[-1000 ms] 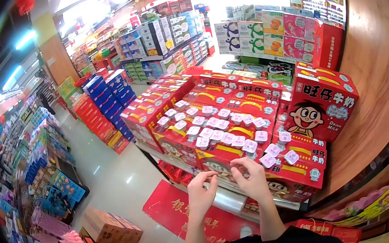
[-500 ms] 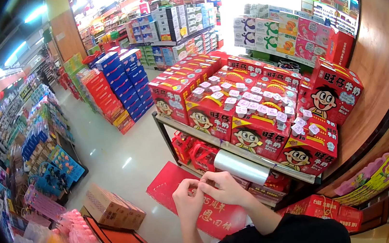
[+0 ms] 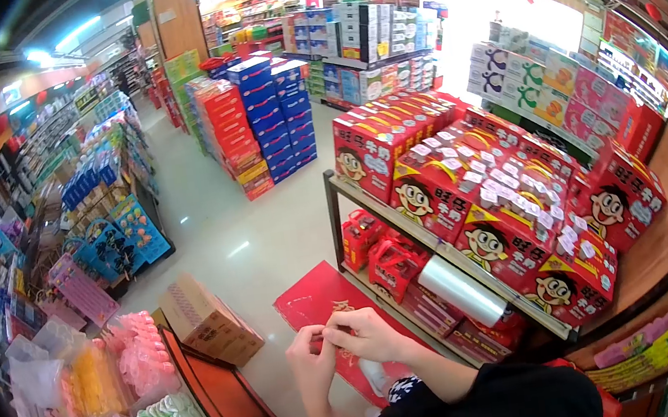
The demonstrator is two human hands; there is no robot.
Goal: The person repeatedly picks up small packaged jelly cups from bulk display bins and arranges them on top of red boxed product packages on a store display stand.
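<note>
In the lower middle of the head view, my left hand (image 3: pixel 310 367) and my right hand (image 3: pixel 369 337) meet fingertip to fingertip. Both are closed in a pinch; whatever lies between the fingers is hidden or too small to make out. Beneath them on the floor is a red mat (image 3: pixel 311 293) with gold lettering. To their right stands a rack with red milk cartons (image 3: pixel 484 244) showing a cartoon face. Many small white-and-pink pieces (image 3: pixel 508 200) are scattered across the carton tops. A silver roll (image 3: pixel 463 291) hangs along the rack's front.
A brown cardboard box (image 3: pixel 206 320) sits on the floor at left, beside a wooden counter (image 3: pixel 229 405) holding bagged pink, green and purple goods. Blue boxes (image 3: pixel 265 121) are stacked further up the aisle. Red gift bags (image 3: pixel 393 264) fill the rack's lower shelf.
The view has turned left, so the rack and stacked boxes appear further right. My hands stay pinched together, with the fingers slightly shifted.
</note>
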